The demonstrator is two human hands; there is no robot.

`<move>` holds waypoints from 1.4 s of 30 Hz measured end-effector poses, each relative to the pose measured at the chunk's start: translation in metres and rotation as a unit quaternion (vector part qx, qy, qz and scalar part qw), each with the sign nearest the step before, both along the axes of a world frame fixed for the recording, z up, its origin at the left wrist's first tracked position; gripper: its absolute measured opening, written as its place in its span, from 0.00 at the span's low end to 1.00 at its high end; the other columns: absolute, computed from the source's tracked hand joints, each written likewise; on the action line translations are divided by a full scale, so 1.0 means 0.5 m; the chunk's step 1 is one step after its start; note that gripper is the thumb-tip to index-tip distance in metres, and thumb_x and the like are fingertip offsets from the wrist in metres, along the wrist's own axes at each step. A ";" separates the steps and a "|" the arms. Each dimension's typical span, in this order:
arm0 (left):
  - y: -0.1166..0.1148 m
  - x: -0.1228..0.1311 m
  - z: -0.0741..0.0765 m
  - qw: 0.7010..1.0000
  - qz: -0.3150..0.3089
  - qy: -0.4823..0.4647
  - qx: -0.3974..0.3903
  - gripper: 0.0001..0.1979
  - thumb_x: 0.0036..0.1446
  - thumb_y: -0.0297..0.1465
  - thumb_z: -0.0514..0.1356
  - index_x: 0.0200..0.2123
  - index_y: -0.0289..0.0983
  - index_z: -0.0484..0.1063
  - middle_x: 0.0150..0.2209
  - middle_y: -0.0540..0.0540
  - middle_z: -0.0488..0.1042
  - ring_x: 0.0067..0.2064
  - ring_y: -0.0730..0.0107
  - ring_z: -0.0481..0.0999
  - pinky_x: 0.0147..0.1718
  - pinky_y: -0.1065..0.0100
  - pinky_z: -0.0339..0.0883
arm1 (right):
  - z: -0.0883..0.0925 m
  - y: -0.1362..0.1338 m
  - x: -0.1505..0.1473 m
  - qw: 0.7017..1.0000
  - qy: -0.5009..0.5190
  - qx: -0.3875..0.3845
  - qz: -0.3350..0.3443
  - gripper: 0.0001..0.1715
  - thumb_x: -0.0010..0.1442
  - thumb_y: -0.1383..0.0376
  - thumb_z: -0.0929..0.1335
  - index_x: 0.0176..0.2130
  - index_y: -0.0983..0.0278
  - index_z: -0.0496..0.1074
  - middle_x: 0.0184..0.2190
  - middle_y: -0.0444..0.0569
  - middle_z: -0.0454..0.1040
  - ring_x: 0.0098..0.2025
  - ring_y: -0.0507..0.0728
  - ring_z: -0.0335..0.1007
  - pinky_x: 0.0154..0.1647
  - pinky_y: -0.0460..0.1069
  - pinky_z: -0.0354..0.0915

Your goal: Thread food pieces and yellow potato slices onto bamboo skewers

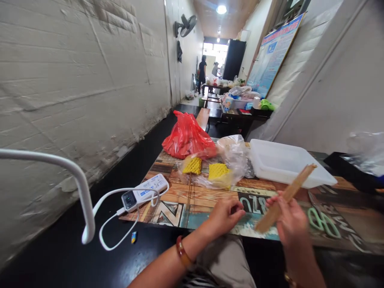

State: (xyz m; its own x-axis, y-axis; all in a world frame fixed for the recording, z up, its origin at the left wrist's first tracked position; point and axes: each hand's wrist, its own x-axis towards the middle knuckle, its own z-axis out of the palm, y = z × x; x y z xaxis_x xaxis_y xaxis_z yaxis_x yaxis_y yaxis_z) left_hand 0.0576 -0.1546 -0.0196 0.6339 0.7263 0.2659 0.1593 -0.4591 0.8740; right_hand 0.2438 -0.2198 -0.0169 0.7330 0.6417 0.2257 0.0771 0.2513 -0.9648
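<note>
My right hand (pixel 289 218) grips a flat, tan-brown strip (pixel 300 180) that slants up to the right and has a ragged top end; hand and strip are slightly blurred. My left hand (pixel 225 216) hovers by the table's near edge, fingers curled together; whether anything is inside is hidden. Beyond it, two yellow, lattice-patterned pieces (pixel 219 171) lie on a clear plastic bag (pixel 237 160). Thin sticks (pixel 189 196) run from the left piece toward me. Green-handled scissors (pixel 324 222) rest to the right of my right hand.
A white plastic tub (pixel 282 156) stands at the table's back right, beside a black box (pixel 354 168). A red plastic bag (pixel 187 136) is at the back left. On the left are a power strip (pixel 150 190) and white cables (pixel 103 236). Two people stand far back.
</note>
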 end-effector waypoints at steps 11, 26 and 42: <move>-0.017 -0.032 0.013 1.000 -0.002 -0.017 -0.008 0.06 0.55 0.31 0.58 0.28 0.36 0.73 0.29 0.48 0.74 0.33 0.71 0.70 0.34 0.70 0.61 | 0.050 0.026 -0.097 0.978 0.187 0.066 0.069 0.17 0.52 0.59 0.72 0.39 0.62 0.67 0.30 0.42 0.72 0.33 0.53 0.73 0.39 0.52 0.72; -0.023 -0.067 0.007 0.973 0.001 0.146 0.178 0.09 0.60 0.28 0.47 0.29 0.38 0.63 0.31 0.46 0.69 0.33 0.68 0.66 0.32 0.68 0.57 | 0.042 0.037 -0.110 0.980 0.178 0.051 0.077 0.16 0.51 0.58 0.72 0.37 0.61 0.67 0.30 0.42 0.75 0.32 0.54 0.74 0.33 0.51 0.72; -0.043 -0.232 -0.001 0.995 0.011 0.095 0.020 0.09 0.48 0.19 0.48 0.23 0.37 0.53 0.23 0.53 0.58 0.26 0.75 0.57 0.27 0.72 0.50 | -0.019 0.019 0.131 0.874 -0.377 -0.303 0.048 0.29 0.55 0.50 0.65 0.51 0.61 0.71 0.31 0.51 0.78 0.30 0.62 0.74 0.32 0.54 0.68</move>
